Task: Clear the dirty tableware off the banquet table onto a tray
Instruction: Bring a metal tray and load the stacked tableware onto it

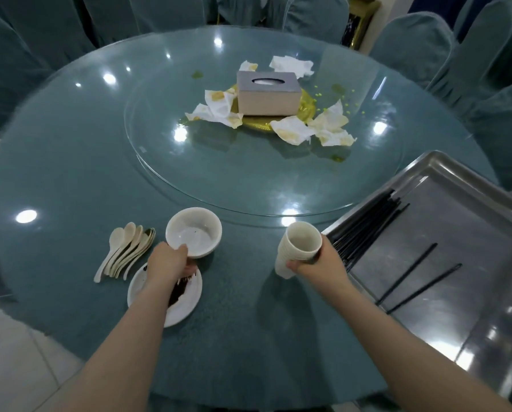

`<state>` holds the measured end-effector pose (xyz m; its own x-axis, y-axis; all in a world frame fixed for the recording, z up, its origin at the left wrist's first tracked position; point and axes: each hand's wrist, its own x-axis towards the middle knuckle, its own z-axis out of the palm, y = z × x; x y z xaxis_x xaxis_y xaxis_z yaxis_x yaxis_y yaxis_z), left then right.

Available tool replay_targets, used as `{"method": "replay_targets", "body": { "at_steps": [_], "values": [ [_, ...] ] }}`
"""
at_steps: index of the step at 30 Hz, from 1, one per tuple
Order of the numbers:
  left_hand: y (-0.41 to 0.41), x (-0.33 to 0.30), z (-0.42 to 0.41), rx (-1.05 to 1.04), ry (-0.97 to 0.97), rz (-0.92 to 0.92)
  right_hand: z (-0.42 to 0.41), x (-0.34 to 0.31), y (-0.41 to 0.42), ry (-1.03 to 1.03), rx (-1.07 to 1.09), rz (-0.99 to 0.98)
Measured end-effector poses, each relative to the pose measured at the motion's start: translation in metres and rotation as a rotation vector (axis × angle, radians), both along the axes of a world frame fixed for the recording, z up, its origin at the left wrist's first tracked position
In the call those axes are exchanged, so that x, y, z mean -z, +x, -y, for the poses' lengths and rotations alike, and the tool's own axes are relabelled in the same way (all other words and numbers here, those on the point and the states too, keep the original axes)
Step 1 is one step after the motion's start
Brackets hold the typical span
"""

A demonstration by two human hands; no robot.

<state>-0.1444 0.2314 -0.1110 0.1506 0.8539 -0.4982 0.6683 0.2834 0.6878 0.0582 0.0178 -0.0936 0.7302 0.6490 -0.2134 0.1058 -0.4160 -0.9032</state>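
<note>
Two hands busy: left hand [167, 260] pinches the white bowl [194, 231] by its rim, left of the steel tray [445, 257]; right hand [317, 264] wraps the stacked cups [297, 248] just beside the tray's near-left edge, chopsticks [367, 224] lying inside it.

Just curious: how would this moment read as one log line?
left hand: grips bowl | right hand: holds cup stack | tray: chopsticks

White bowl [193, 232] pinched at its near rim in my left hand [167, 263], above a sauce-smeared plate [176, 298], stacked cream cups [297, 248] tilted in my right hand [318, 264], fanned spoons [123, 252] left of the bowl, steel tray [457, 263] (black chopsticks [364, 226] inside) at right
</note>
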Motion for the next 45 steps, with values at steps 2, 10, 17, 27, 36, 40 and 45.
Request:
{"method": "replay_targets", "body": {
  "at_steps": [2,10,17,27,36,40,45],
  "values": [
    [0.003,0.0,-0.003,-0.04,0.004,0.03,0.01,0.002,0.004,0.014,0.045,-0.007],
    [0.059,-0.025,0.032,0.102,0.064,0.211,0.038,-0.018,0.037,0.173,0.219,-0.061],
    [0.133,-0.059,0.072,0.229,0.038,0.366,0.075,-0.034,0.092,0.231,0.389,0.019],
    [0.286,-0.064,0.136,0.44,0.005,0.343,0.156,-0.016,0.224,0.193,0.625,0.066],
    [0.441,-0.034,0.195,0.562,-0.086,0.318,0.194,0.015,0.36,0.092,0.723,0.117],
    [0.492,-0.016,0.202,0.57,-0.111,0.281,0.183,0.02,0.417,-0.007,0.69,0.137],
    [0.532,0.001,0.202,0.548,-0.124,0.275,0.16,0.022,0.472,-0.246,0.601,0.331]
  ]
}}
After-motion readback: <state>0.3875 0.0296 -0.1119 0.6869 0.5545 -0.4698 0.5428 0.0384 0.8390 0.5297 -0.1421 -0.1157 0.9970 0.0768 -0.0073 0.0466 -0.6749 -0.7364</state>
